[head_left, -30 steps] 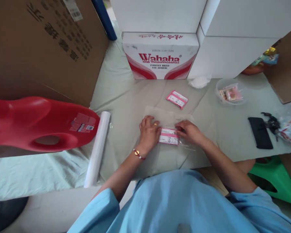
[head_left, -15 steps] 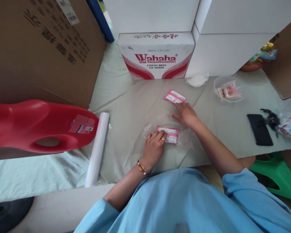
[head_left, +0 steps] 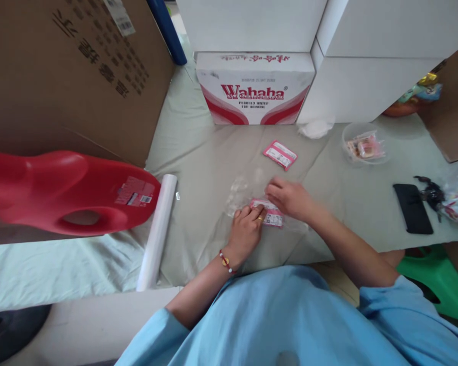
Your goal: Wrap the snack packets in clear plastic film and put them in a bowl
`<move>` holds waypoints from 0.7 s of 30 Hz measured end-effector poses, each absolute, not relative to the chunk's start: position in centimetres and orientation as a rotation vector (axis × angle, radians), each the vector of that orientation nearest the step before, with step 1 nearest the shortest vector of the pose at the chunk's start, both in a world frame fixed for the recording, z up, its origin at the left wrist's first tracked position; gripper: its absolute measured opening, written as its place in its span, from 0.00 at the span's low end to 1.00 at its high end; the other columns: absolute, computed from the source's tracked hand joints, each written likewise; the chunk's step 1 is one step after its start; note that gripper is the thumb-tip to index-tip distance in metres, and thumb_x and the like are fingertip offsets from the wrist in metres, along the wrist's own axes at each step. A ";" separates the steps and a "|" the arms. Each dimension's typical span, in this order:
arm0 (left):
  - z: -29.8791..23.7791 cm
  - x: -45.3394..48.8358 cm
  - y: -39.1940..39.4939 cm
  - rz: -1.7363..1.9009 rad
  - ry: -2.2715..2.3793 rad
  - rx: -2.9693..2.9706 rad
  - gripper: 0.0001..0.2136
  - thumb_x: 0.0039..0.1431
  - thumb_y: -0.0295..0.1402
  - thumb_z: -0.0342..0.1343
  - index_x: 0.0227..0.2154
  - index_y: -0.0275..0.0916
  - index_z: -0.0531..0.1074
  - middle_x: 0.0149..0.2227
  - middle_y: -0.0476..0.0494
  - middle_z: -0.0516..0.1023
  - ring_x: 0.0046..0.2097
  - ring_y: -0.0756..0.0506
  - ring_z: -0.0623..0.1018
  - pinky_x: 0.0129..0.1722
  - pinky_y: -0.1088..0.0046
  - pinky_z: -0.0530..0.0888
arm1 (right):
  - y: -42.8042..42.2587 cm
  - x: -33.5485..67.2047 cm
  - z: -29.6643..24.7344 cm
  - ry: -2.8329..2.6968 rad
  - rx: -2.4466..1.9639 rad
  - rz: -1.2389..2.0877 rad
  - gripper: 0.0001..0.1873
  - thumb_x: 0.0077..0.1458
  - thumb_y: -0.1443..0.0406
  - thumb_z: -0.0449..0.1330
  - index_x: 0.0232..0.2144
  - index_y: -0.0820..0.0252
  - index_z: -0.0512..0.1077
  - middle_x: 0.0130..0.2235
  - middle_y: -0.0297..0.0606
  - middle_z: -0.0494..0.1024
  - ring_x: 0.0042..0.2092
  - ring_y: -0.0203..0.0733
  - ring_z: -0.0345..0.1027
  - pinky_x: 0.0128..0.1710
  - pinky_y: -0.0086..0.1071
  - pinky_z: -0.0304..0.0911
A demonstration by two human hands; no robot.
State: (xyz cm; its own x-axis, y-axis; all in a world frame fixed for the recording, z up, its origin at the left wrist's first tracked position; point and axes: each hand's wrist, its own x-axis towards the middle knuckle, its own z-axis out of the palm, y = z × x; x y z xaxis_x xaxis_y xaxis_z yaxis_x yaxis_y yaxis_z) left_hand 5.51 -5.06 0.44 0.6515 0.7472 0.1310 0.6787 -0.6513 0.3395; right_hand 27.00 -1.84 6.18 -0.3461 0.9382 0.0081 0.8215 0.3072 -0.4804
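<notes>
A small pink and white packet lies on the cloth-covered table inside crumpled clear plastic film. My left hand, with a ring and a red bead bracelet, presses its fingertips on the packet's near left end. My right hand rests curled on the packet's far side, fingers closed over film and packet. A second pink packet lies loose farther back, apart from both hands.
A white roll of film lies at the left beside a red plastic jug. Cardboard boxes and a Wahaha carton stand behind. A clear bowl of packets, a black phone and keys sit right.
My right hand went out toward the far packet, then came back onto the near packet. My left hand slid from the packet's left side to its near edge. The film has bunched up.
</notes>
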 end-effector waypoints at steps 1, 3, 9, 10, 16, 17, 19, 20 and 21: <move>0.3 5.5 -5.0 0.383 1.156 2.604 0.16 0.73 0.27 0.51 0.55 0.45 0.79 0.59 0.41 0.81 0.50 0.37 0.75 0.47 0.56 0.69 | -3.0 26.6 6.3 -2.377 -1.595 0.575 0.12 0.71 0.63 0.54 0.40 0.56 0.77 0.44 0.42 0.77 0.38 0.42 0.67 0.36 0.33 0.54; 0.0 5.4 -4.9 0.403 1.155 2.574 0.13 0.71 0.27 0.52 0.50 0.44 0.81 0.55 0.40 0.83 0.50 0.38 0.76 0.48 0.56 0.71 | -4.9 25.9 5.8 -2.548 -1.535 0.567 0.13 0.73 0.65 0.52 0.42 0.56 0.77 0.42 0.40 0.78 0.38 0.42 0.67 0.34 0.34 0.51; -0.8 3.6 -3.8 0.801 1.044 2.267 0.10 0.67 0.26 0.56 0.44 0.42 0.81 0.46 0.43 0.86 0.52 0.40 0.79 0.53 0.58 0.75 | -7.7 24.0 2.2 -2.681 -1.538 0.543 0.14 0.74 0.68 0.51 0.46 0.60 0.78 0.44 0.42 0.79 0.40 0.42 0.68 0.34 0.34 0.48; -0.7 3.2 -3.4 0.865 1.076 2.193 0.10 0.67 0.26 0.55 0.43 0.42 0.81 0.45 0.44 0.86 0.50 0.41 0.79 0.53 0.59 0.76 | -7.8 23.8 1.9 -2.673 -1.567 0.539 0.14 0.74 0.68 0.51 0.46 0.60 0.78 0.44 0.42 0.79 0.40 0.42 0.68 0.34 0.34 0.48; 0.5 3.7 2.0 0.804 1.264 2.170 0.37 0.57 0.30 0.61 0.70 0.38 0.61 0.68 0.33 0.71 0.69 0.34 0.67 0.68 0.48 0.64 | -7.6 23.2 2.7 -2.680 -1.670 0.540 0.15 0.73 0.68 0.51 0.48 0.58 0.78 0.45 0.42 0.80 0.36 0.41 0.66 0.32 0.35 0.45; 0.5 4.2 3.2 0.724 1.186 2.191 0.42 0.54 0.30 0.62 0.73 0.39 0.57 0.69 0.33 0.69 0.71 0.32 0.64 0.70 0.46 0.60 | -7.6 23.2 2.8 -2.689 -1.668 0.531 0.15 0.74 0.68 0.51 0.48 0.58 0.78 0.45 0.42 0.80 0.36 0.41 0.66 0.31 0.36 0.45; 0.6 5.2 5.3 0.560 0.986 2.168 0.43 0.52 0.29 0.63 0.73 0.41 0.57 0.61 0.37 0.78 0.69 0.33 0.68 0.70 0.45 0.59 | -7.6 23.2 2.8 -2.695 -1.667 0.513 0.14 0.74 0.68 0.51 0.48 0.58 0.78 0.45 0.42 0.80 0.36 0.41 0.66 0.31 0.36 0.45; 0.6 5.4 6.2 0.499 0.882 2.138 0.40 0.53 0.29 0.62 0.71 0.42 0.62 0.54 0.40 0.82 0.64 0.35 0.73 0.69 0.47 0.62 | -7.6 23.2 2.7 -2.691 -1.665 0.506 0.14 0.73 0.68 0.51 0.48 0.58 0.78 0.45 0.42 0.80 0.36 0.41 0.66 0.31 0.35 0.45; 0.6 5.5 6.9 0.468 0.786 2.098 0.35 0.54 0.29 0.62 0.67 0.43 0.68 0.47 0.43 0.84 0.59 0.37 0.77 0.66 0.50 0.67 | -7.6 23.2 2.5 -2.682 -1.662 0.503 0.14 0.73 0.68 0.51 0.48 0.59 0.78 0.45 0.42 0.80 0.37 0.41 0.66 0.32 0.35 0.46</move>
State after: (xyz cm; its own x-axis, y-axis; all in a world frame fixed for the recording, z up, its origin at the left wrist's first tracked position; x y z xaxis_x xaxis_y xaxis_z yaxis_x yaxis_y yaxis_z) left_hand 5.47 6.87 0.65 0.7350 0.6760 0.0524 0.3679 -0.4625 0.8067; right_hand 23.20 -7.61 2.46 -0.4577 0.8642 -0.2091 0.8812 0.4095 -0.2362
